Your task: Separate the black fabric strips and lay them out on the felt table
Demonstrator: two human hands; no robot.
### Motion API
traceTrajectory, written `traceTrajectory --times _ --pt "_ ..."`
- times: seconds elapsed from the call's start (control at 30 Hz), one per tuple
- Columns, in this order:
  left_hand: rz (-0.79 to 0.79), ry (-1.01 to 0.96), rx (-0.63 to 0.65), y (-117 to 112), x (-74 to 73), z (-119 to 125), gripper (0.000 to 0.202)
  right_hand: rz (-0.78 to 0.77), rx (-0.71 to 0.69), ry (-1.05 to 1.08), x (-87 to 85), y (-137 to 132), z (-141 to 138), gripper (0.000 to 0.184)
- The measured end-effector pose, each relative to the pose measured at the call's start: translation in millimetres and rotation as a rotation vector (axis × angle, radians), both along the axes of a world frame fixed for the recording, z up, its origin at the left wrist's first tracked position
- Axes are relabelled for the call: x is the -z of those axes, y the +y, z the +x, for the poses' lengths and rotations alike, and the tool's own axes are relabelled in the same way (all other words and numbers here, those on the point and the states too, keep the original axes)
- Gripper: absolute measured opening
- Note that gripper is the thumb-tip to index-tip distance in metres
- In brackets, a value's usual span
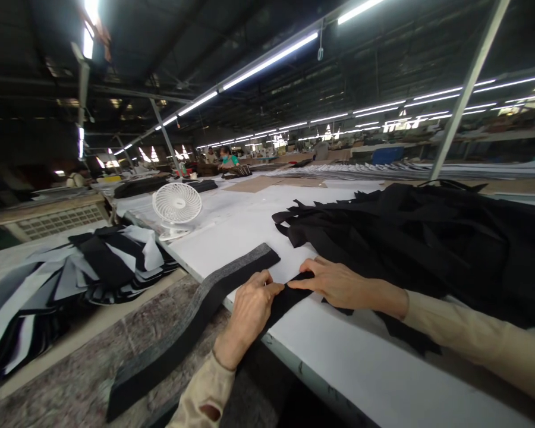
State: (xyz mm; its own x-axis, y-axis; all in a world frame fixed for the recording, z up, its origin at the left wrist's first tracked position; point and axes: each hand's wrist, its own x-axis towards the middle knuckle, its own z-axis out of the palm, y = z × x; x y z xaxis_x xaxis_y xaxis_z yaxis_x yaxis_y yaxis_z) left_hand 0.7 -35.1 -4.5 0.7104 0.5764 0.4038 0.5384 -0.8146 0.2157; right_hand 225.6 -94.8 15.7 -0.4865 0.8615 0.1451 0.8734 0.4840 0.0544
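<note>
Black strip [290,302] lies across edge of white surface [339,365]; L hand [252,306] & R hand [339,282] nearly touching, each grip pinched tight on it. Grey-blk strip [200,312] just L, blk fabric pile [432,238] to R.

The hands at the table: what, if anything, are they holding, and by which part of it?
A black cloth strip; the left hand and right hand both pinch it near its far end.
</note>
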Motion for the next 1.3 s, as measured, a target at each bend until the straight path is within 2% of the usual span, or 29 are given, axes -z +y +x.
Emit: traceTrajectory --times 0.1,0.23,0.33,0.4,0.5,0.63,0.8,0.97,1.07,1.2,1.3 --pt "-0.031 0.0 -0.042 0.1 -1.8 2.8 0.031 0.007 -0.012 0.057 -9.1 0.4 1.0 0.055" --pt "0.002 0.049 -0.102 1.6 -6.1 22.5 0.03 0.226 0.078 0.179 -14.0 4.8 0.6 0.05" --pt "0.024 0.101 -0.101 2.6 -9.5 44.5 0.03 0.169 -0.002 0.26 -4.0 8.9 -0.4 0.048" --pt "0.007 0.113 -0.089 3.3 -11.3 53.2 0.03 0.114 -0.002 0.28 5.6 11.6 1.3 0.045" --pt "-0.094 0.056 -0.086 4.7 -12.0 46.3 0.024 0.082 0.043 0.283 14.1 14.3 5.8 0.045" --pt "-0.252 -0.083 -0.085 3.0 -9.1 13.4 0.024 0.051 0.064 0.287 13.5 14.8 8.9 0.049" --pt "-0.207 -0.172 -0.047 -6.0 0.2 -6.5 0.026 0.044 0.029 0.236 14.1 10.8 6.2 0.058" --pt "-0.055 -0.075 -0.019 -7.5 4.7 -7.1 0.031 0.016 -0.003 0.01 4.5 3.8 -2.8 0.074" --pt "-0.02 -0.023 -0.029 -6.5 1.6 -3.6 0.032 0.023 -0.011 -0.043 -2.4 3.8 -3.8 0.072" --pt "-0.002 0.04 -0.056 -3.3 -4.5 18.2 0.032 0.18 0.069 0.104 0.6 8.8 -1.3 0.058" --pt "0.009 0.078 -0.062 1.8 -8.3 37.3 0.031 0.091 0.013 0.245 8.7 12.0 0.0 0.054"
